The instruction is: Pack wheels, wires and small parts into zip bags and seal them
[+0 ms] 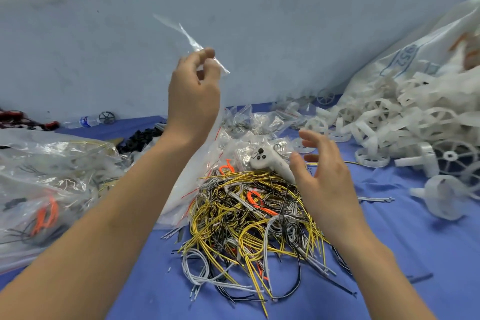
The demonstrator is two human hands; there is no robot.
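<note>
I see bare blue cloth (405, 236) right of the wire pile (257, 218); white wheels (405, 122) crowd beyond it, filled plastic bags (44, 179) block its left.

Bright, even, soft shadows; wide-angle edge warp, blur top & right.

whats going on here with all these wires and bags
A person is packing parts at a blue-covered table. The left hand holds an empty clear zip bag raised in the air. The right hand hovers open above the wire pile, holding nothing. White plastic wheels are heaped to the right, with filled bags on the left.
</note>
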